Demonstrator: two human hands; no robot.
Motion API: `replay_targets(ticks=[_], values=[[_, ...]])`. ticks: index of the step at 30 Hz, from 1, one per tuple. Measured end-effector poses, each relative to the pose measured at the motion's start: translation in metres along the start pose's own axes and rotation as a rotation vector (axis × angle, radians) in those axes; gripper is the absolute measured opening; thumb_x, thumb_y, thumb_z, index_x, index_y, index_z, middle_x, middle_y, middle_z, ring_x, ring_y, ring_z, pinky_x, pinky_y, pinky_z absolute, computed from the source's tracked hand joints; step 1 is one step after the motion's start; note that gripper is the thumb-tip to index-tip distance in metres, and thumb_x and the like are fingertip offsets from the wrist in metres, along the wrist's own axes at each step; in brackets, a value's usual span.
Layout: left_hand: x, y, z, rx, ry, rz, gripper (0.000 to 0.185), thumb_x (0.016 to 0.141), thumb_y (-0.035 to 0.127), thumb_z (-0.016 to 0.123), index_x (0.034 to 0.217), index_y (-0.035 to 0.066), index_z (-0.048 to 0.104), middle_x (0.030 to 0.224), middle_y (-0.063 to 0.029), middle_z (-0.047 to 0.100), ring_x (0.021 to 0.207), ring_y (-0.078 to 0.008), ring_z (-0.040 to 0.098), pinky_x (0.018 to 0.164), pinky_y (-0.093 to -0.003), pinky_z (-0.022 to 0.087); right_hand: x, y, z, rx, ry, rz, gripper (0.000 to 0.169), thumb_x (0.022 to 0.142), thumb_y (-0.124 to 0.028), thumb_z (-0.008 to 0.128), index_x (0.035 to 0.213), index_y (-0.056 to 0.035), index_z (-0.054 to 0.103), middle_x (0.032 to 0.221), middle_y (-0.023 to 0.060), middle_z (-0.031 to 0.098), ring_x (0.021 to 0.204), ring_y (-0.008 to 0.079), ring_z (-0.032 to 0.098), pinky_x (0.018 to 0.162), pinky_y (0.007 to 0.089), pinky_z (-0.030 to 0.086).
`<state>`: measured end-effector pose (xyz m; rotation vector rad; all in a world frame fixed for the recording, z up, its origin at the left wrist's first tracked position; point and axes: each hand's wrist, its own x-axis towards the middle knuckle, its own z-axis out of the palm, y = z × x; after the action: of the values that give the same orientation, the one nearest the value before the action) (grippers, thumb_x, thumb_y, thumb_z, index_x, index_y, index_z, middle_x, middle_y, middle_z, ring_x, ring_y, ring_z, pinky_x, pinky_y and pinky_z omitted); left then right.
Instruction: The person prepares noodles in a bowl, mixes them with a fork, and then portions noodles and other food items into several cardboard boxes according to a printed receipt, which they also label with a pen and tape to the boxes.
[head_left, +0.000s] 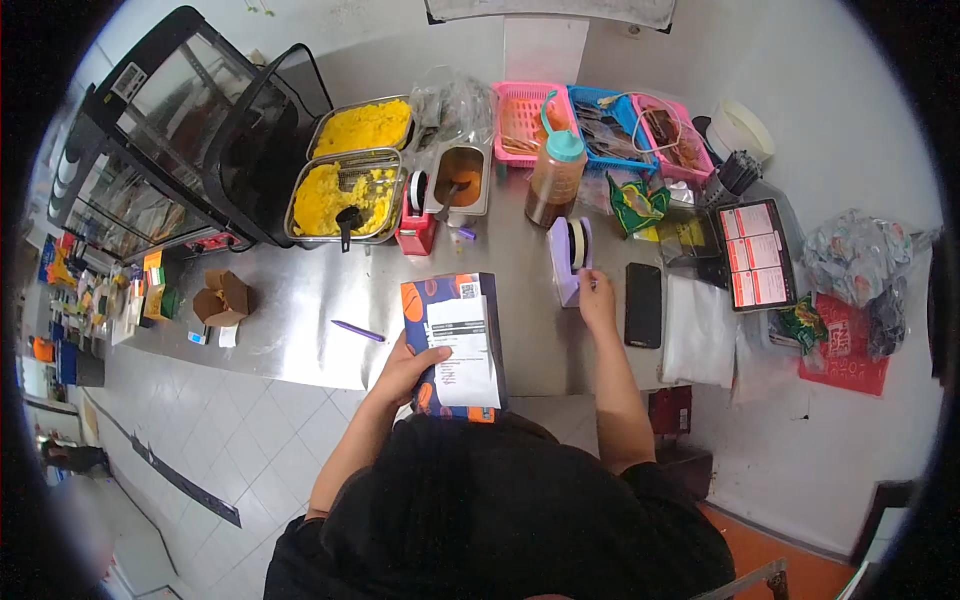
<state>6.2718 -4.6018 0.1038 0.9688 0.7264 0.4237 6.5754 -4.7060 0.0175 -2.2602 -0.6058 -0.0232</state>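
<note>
My left hand (409, 367) grips a dark blue cardboard box (414, 300) printed with orange balls, its thumb pressing a white paper slip (465, 352) flat against the front. The slip bears printed writing. At the near end of a lilac tape dispenser (561, 259), the fingers of my right hand (598, 300) are pinched together where the tape comes off. The strip between them is too small to make out. A roll of adhesive tape (577, 244) sits in the dispenser. Left of the box lies a purple pen (358, 330).
Behind stand trays of yellow food (319, 199), a metal sauce pan (472, 157), a red tape dispenser (416, 229) and a sauce bottle (555, 176). A black phone (643, 305), white bags (697, 330) and a tablet (756, 255) are right. An open brown carton (232, 296) stands left.
</note>
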Motion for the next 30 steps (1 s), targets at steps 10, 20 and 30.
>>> replay_targets(ticks=[10, 20, 30], values=[[0.020, -0.017, -0.009, 0.196, 0.194, -0.031, 0.070, 0.070, 0.016, 0.076, 0.115, -0.012, 0.029, 0.102, -0.0199, 0.055, 0.088, -0.0222, 0.060, 0.077, -0.0318, 0.051, -0.037, 0.049, 0.015, 0.315, 0.121, -0.213, 0.014, 0.080, -0.010, 0.060, 0.082, 0.0033, 0.061, 0.097, 0.0119, 0.062, 0.090, 0.0200, 0.058, 0.074, 0.0303, 0.047], [0.060, -0.054, -0.017, 0.733, 0.285, 0.070, 0.088, 0.052, 0.037, 0.084, 0.107, -0.013, 0.038, 0.079, -0.0115, 0.056, 0.071, -0.0174, 0.057, 0.061, -0.0290, 0.048, -0.093, -0.112, 0.001, 0.277, -0.701, -0.442, 0.025, 0.081, -0.026, 0.060, 0.075, -0.0014, 0.061, 0.074, 0.0174, 0.060, 0.067, 0.0320, 0.059, 0.059, 0.0373, 0.044], [0.091, -0.053, -0.033, 0.343, -0.020, 0.024, 0.087, 0.065, 0.038, 0.078, 0.120, -0.012, 0.033, 0.107, -0.0207, 0.051, 0.095, -0.0255, 0.055, 0.081, -0.0318, 0.046, -0.080, -0.005, 0.097, 0.479, -0.314, 0.115, 0.057, 0.064, -0.030, 0.079, 0.100, 0.0018, 0.049, 0.086, 0.0118, 0.056, 0.077, 0.0229, 0.056, 0.066, 0.0325, 0.046]])
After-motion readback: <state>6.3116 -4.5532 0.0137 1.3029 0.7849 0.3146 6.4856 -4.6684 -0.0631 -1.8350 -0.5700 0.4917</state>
